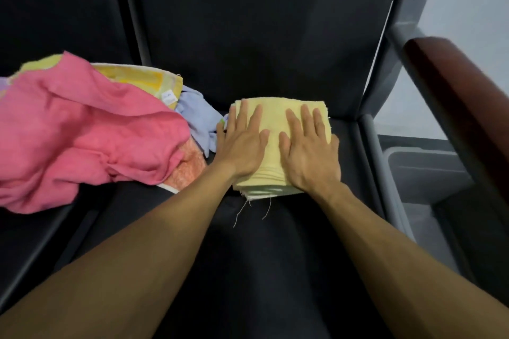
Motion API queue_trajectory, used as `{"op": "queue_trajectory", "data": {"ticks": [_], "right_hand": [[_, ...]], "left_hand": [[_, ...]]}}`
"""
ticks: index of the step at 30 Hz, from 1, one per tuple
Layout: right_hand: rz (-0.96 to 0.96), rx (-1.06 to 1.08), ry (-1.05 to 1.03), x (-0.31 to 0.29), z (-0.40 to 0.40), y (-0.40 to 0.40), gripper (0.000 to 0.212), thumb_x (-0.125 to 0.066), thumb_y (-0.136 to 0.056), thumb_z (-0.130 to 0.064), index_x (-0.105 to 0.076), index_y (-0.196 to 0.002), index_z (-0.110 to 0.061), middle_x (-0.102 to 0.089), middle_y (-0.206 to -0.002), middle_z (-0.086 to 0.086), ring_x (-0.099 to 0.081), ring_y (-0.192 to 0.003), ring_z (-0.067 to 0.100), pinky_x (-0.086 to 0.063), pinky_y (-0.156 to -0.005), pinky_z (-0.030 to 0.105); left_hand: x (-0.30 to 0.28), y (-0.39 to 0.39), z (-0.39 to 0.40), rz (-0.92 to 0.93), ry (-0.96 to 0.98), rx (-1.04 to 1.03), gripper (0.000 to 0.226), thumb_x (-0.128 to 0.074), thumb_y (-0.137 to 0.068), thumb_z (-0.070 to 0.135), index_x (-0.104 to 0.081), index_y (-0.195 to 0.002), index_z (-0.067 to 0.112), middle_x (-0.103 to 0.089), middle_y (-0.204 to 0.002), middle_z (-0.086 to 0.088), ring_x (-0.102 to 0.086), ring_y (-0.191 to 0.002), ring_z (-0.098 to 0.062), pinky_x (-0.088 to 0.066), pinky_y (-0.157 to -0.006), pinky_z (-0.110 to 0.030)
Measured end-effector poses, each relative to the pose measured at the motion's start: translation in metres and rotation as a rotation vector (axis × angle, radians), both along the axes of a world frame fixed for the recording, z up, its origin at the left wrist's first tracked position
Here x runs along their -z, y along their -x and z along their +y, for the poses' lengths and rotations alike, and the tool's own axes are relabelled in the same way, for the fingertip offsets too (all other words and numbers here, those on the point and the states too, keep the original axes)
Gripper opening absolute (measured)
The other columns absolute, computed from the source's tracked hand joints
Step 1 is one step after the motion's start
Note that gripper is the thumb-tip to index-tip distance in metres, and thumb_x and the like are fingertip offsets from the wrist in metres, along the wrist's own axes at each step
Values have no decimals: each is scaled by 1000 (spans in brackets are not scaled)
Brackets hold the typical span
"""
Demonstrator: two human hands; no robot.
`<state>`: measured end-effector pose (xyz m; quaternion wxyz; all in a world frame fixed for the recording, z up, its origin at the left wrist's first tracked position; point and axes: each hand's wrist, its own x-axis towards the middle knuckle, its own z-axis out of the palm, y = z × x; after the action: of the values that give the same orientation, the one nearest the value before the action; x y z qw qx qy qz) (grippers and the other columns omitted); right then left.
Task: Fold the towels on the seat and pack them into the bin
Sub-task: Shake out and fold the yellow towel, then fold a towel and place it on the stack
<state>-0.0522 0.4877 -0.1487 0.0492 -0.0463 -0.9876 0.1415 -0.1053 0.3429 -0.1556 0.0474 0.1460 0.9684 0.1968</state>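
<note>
A folded pale yellow towel [275, 118] lies on the dark seat [261, 242], a compact square with loose threads hanging from its near edge. My left hand [242, 143] rests flat on its left half with straight fingers. My right hand [308, 148] presses flat on its right half, fingers spread. To the left is a heap of unfolded towels: a large pink towel [82, 135] on top, a yellow patterned towel [137, 80] behind it, a light blue towel [198, 115] and an orange towel [190, 165] peeking out. A grey bin [429, 173] stands on the floor to the right of the seat.
A dark seat back [248, 22] rises behind the towels. On the right a reddish-brown wooden armrest [462, 107] on a grey metal frame [371, 146] runs between the seat and the bin. Another dark seat [33, 242] adjoins on the left.
</note>
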Motion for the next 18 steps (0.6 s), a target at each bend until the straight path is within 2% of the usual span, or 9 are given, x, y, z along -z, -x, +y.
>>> {"op": "queue_trajectory", "data": {"ticks": [2, 4, 7, 8, 10, 14, 18], "right_hand": [[-59, 0, 17, -12, 1, 1, 56, -19, -106, -43, -11, -159, -25, 1, -168, 2, 7, -154, 23, -8, -118, 66], [-33, -5, -22, -31, -3, -2, 50, -32, -105, -31, -29, -152, -18, -15, -164, 9, -7, -152, 28, -10, -116, 68], [187, -132, -111, -54, -32, -14, 46, -50, -94, -16, -49, -139, -17, -35, -154, 7, -28, -141, 27, -26, -112, 51], [211, -211, -104, -58, -49, -19, 46, -52, -92, -15, -51, -138, -18, -39, -151, 5, -32, -137, 27, -30, -107, 46], [134, -346, -57, -60, -91, -28, 44, -53, -93, -15, -51, -136, -20, -45, -143, 3, -37, -130, 27, -34, -97, 42], [-35, -464, 52, -44, -157, -31, 41, -53, -94, -14, -53, -135, -18, -51, -132, 8, -48, -122, 31, -44, -94, 41], [-12, -445, 66, -17, -192, -22, 42, -59, -91, -16, -54, -132, -22, -44, -119, 7, -54, -106, 32, -49, -81, 39]], "left_hand": [[-9, -9, -7, 10, -27, 22, 63, -24, -108, 43, 7, -160, 25, 22, -167, 2, 23, -153, -19, 10, -124, -49], [-18, -29, -26, 45, -95, -16, 68, -36, -106, 43, -1, -161, 22, 13, -169, 0, 13, -155, -21, 3, -125, -50], [-29, -60, -73, 126, -166, -166, 58, -51, -100, 31, -32, -153, 19, -20, -163, -10, -12, -152, -31, -13, -123, -46], [-33, -69, -91, 161, -148, -209, 51, -54, -97, 25, -42, -146, 18, -30, -156, -10, -20, -147, -32, -17, -122, -43], [-40, -86, -128, 189, -117, -302, 44, -59, -93, 19, -52, -136, 16, -40, -146, -10, -30, -138, -31, -20, -117, -40], [-39, -106, -178, 194, -140, -447, 46, -67, -86, 11, -53, -129, 16, -49, -133, -6, -39, -125, -30, -30, -105, -41], [-36, -105, -203, 130, -135, -467, 44, -63, -91, 11, -50, -131, 23, -51, -132, -1, -39, -126, -27, -23, -108, -40]]}}
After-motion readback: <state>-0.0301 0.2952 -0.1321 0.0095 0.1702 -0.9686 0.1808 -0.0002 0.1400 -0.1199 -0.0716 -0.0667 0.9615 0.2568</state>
